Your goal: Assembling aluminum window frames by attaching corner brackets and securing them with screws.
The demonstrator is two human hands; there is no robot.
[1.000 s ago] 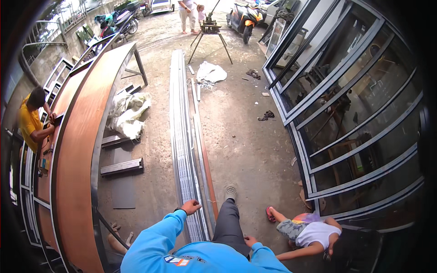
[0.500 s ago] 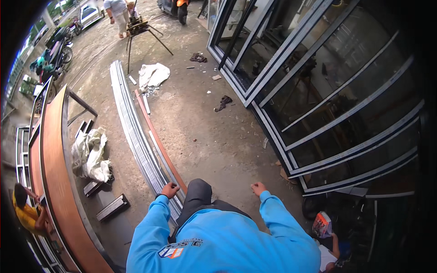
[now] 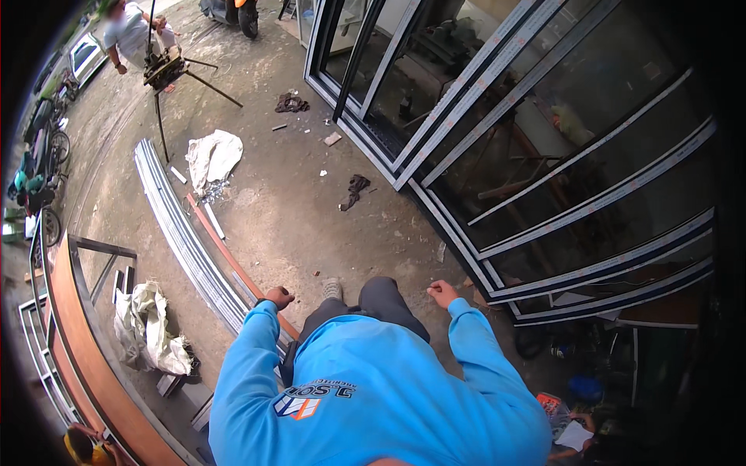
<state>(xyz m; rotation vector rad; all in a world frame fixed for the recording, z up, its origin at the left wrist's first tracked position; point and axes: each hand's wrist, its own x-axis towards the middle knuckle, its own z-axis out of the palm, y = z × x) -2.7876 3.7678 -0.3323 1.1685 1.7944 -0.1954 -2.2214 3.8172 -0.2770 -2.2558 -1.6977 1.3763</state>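
My left hand (image 3: 280, 296) hangs beside my left thigh, its fingers curled in and nothing showing in them. Just beyond it lie a bundle of long pale metal profiles (image 3: 183, 233) and a thin reddish-brown strip (image 3: 216, 232), both on the ground; the hand overlaps the strip's near end in view but appears to be above it. My right hand (image 3: 443, 293), out from my right hip, is loosely closed as well, with no object visible. The dark-glazed window frames (image 3: 489, 272) stand nearest to it. One shoe (image 3: 332, 289) shows ahead of my left leg.
A white sack (image 3: 214, 159) and dark rags (image 3: 356, 193) lie ahead on the concrete. A tripod stand (image 3: 167, 74) is at far left, with a person (image 3: 132, 39) behind it. Wooden panel (image 3: 85, 318) and bulging sack (image 3: 151, 326) are left. Other people are low at both sides.
I have moved forward and the view has turned somewhat: the tripod, profiles and window frames sit further left. My left shoe now shows ahead. Both hands remain at my sides, still curled.
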